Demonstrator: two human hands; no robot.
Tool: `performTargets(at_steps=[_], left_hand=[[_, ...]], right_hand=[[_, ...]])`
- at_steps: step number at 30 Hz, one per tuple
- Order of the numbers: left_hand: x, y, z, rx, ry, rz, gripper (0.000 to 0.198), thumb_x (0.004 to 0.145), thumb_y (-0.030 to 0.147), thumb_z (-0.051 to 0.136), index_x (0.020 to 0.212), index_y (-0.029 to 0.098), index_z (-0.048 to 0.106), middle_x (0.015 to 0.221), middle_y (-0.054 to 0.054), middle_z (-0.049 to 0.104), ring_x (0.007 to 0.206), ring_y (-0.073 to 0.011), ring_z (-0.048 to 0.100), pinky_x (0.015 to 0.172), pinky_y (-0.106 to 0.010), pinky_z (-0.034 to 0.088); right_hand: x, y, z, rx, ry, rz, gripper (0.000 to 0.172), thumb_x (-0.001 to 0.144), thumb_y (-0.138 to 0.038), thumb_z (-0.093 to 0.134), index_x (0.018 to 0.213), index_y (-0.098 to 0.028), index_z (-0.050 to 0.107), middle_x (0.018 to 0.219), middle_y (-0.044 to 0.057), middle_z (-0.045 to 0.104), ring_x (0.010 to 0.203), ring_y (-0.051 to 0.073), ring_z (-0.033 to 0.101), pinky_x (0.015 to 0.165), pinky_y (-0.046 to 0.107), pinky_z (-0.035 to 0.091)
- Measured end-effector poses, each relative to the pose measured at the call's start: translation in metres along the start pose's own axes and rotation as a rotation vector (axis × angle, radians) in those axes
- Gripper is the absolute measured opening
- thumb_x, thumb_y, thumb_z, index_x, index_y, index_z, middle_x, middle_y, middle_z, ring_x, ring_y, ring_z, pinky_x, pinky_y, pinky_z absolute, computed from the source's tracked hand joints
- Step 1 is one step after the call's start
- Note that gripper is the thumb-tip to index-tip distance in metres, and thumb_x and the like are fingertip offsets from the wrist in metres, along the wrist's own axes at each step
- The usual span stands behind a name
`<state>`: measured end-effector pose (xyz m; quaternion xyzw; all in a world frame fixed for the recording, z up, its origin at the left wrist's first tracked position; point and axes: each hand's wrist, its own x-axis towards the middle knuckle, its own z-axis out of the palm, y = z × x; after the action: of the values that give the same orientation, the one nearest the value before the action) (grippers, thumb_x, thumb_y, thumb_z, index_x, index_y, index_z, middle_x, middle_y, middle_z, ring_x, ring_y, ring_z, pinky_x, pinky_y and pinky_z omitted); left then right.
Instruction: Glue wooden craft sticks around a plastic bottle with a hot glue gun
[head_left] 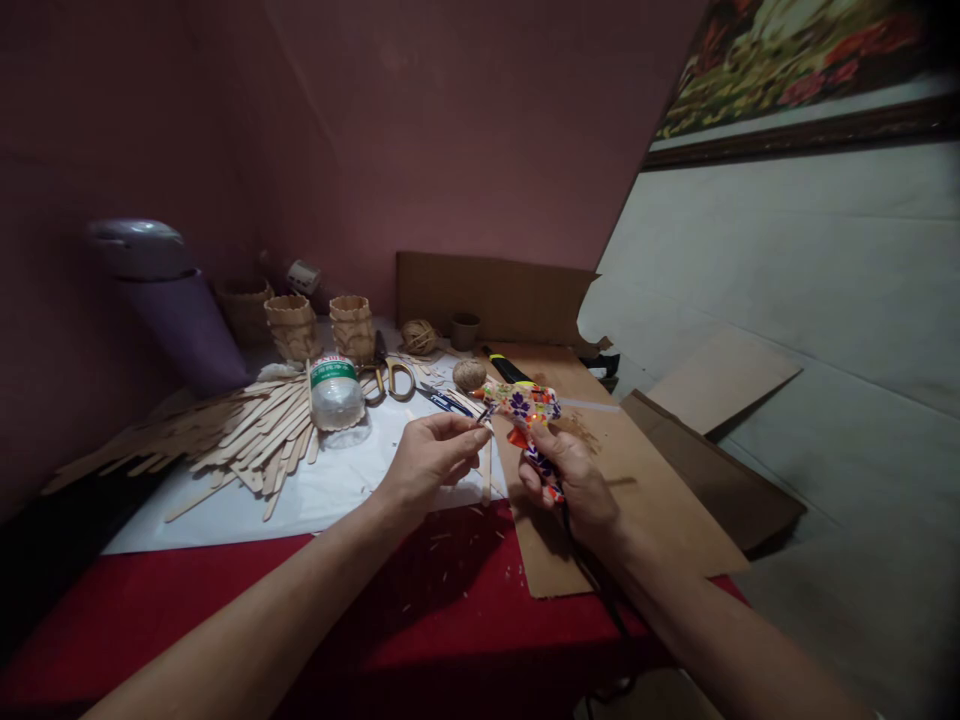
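Note:
My right hand (574, 480) is wrapped around the handle of a flower-patterned glue gun (525, 402), its nozzle pointing left and its dark cord hanging down below the wrist. Close to the nozzle, my left hand (442, 450) is closed in a pinch. A small dark bit shows at those fingertips, too small to name. Behind the hands lie a ball of brown twine (470, 374) and dark-blue thread snips (447, 400). A wooden craft stick (486, 475) lies on the white sheet between the two hands.
Loose craft sticks (247, 435) are heaped at left beside a clear plastic bottle piece (336, 395). Scissors (397, 380), two stick cups (352, 328) and a purple flask (176, 320) stand or lie behind. Cardboard (660, 480) covers the right side, with a yellow-black cutter (506, 365).

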<state>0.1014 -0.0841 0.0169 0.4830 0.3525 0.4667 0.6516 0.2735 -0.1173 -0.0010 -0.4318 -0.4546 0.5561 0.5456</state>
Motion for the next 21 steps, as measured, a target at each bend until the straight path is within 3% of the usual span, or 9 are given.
performTargets(at_steps=[7,12,17,21], left_hand=[[-0.0003,-0.0016,0.0045,0.173,0.08,0.124,0.024,0.072,0.032,0.073,0.062,0.013,0.062,0.048,0.001,0.056,0.04,-0.0045,0.038,0.042,-0.019,0.025],[0.0039,-0.006,0.0026,0.22,0.081,0.184,0.018,0.07,0.028,0.068,0.061,0.014,0.061,0.047,0.002,0.056,0.041,-0.0054,0.041,0.042,-0.019,0.027],[0.0089,-0.0063,-0.002,0.058,0.197,0.082,0.01,0.065,0.025,0.059,0.06,0.016,0.056,0.039,0.006,0.047,0.033,-0.0041,0.03,0.036,-0.018,0.017],[0.0065,-0.0016,-0.0024,0.002,0.137,0.025,0.014,0.066,0.028,0.055,0.058,0.016,0.054,0.04,0.004,0.047,0.034,-0.0043,0.031,0.037,-0.018,0.017]], right_hand=[[-0.0008,0.0004,0.0014,-0.056,0.005,-0.028,0.045,0.081,-0.062,0.063,0.086,-0.019,0.054,0.044,-0.006,0.055,0.03,0.003,0.036,0.03,0.011,0.024],[0.0,-0.0004,0.0021,-0.056,0.006,-0.03,0.045,0.081,-0.062,0.064,0.085,-0.019,0.054,0.044,-0.006,0.054,0.03,0.003,0.035,0.03,0.011,0.024],[-0.0001,-0.0006,0.0015,-0.048,-0.003,-0.03,0.045,0.082,-0.063,0.062,0.085,-0.018,0.054,0.043,-0.007,0.053,0.029,0.002,0.032,0.03,0.011,0.023],[0.0002,0.0023,0.001,-0.13,0.034,-0.081,0.044,0.083,-0.062,0.062,0.083,-0.018,0.053,0.044,-0.006,0.054,0.03,0.003,0.036,0.03,0.011,0.025]])
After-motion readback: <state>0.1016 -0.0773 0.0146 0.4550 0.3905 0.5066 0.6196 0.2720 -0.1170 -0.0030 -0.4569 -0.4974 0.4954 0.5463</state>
